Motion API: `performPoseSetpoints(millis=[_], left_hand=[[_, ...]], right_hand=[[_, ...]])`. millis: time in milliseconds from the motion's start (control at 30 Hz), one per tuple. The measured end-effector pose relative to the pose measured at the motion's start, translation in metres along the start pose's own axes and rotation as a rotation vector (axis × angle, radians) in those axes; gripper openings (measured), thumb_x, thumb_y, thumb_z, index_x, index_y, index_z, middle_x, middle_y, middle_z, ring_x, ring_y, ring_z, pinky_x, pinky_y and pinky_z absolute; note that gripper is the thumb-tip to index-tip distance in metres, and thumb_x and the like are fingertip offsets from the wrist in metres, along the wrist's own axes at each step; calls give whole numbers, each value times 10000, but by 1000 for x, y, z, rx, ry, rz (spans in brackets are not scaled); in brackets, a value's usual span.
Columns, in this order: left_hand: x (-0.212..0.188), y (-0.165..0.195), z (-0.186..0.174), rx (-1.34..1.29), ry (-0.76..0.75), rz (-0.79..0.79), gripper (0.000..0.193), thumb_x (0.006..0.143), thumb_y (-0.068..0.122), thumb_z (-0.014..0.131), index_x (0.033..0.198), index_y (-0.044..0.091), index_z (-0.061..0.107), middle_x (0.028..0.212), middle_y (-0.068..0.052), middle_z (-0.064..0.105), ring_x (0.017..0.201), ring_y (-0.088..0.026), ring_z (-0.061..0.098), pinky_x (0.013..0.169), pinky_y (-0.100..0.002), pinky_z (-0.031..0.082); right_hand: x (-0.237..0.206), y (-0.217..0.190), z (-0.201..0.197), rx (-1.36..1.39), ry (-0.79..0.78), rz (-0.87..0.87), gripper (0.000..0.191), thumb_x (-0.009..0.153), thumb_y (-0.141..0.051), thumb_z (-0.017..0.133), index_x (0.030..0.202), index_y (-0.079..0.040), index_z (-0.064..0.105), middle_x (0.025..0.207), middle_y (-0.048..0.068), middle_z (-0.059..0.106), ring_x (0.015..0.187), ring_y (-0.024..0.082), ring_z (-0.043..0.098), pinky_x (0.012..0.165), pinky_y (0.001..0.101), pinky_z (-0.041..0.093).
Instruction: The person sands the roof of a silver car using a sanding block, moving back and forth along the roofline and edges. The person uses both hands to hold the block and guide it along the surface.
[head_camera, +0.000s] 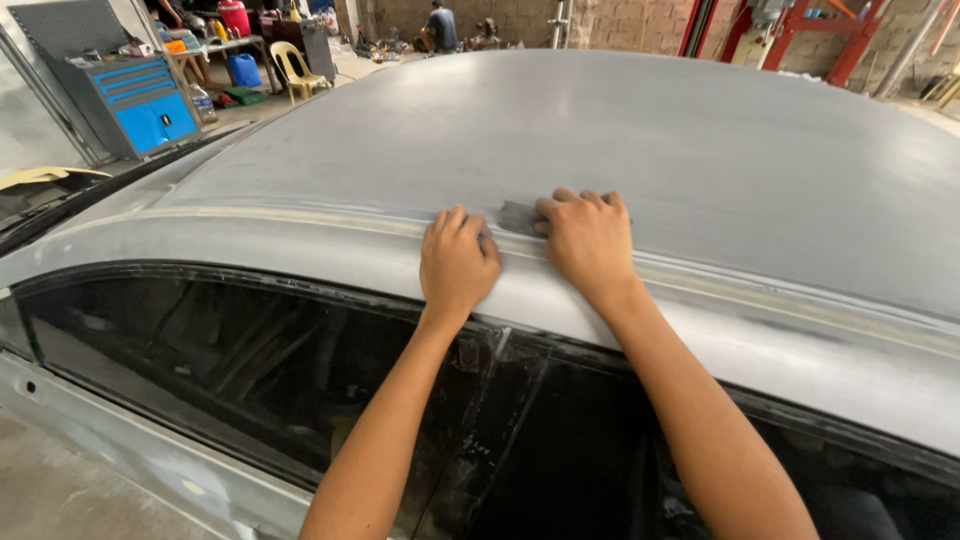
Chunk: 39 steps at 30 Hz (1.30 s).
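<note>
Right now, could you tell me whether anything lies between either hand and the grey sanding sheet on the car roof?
Nothing visible does: the left hand and right hand both press on the grey sanding sheet at the grey primed car roof edge.

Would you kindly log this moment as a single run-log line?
left hand: pressing grey sanding sheet | right hand: pressing same sheet | surface: grey car roof edge above side window | background: blue tool cabinet
</note>
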<state>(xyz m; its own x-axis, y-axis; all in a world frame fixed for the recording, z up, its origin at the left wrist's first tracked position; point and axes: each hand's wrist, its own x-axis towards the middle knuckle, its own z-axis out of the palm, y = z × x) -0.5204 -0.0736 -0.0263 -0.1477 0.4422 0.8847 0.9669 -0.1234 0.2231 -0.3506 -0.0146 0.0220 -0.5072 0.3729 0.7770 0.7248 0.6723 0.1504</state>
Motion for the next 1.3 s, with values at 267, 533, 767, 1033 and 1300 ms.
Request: performPoseSetpoints(millis=[267,533,767,1033,1300], left_hand=[[0,3,-2,-24,2,36,68,800,72,657,851,26,654,908,-122,590,939,-323,577,851,-454,475],[1,2,-1,-6,-34,34,73,803,72,647,857,25,660,905,-119,593,935,-313,584,858,-452,480],[-1,2,4,-34,47,69,88,809,73,655,879,21,666,925,-121,598,945,-322,581,840,-450,481],[-1,3,4,-26,11,23,58,819,58,656,860,18,651,910,-125,601,937,-318,584,838,-442,484],[4,9,-4,-71,-53,-72,273,794,49,665,1043,22,555,937,-135,640,972,-344,602,853,-470,482]], right_hand=[[-5,-1,0,4,-22,-11,99,908,-238,703,892,-144,731,850,33,693,841,278,692,813,481,476],[-9,0,-3,-34,-11,-4,140,914,-268,702,882,-138,743,854,27,716,843,266,707,880,510,471],[-8,1,-11,-23,33,-31,131,928,-263,690,913,-144,742,880,34,717,884,275,712,851,477,481],[-11,0,-10,-156,-2,-53,87,895,-200,675,924,-164,749,887,25,725,859,254,724,888,472,491],[-13,2,-14,-91,-43,44,129,894,-268,690,897,-158,758,884,37,736,869,288,716,892,499,474]])
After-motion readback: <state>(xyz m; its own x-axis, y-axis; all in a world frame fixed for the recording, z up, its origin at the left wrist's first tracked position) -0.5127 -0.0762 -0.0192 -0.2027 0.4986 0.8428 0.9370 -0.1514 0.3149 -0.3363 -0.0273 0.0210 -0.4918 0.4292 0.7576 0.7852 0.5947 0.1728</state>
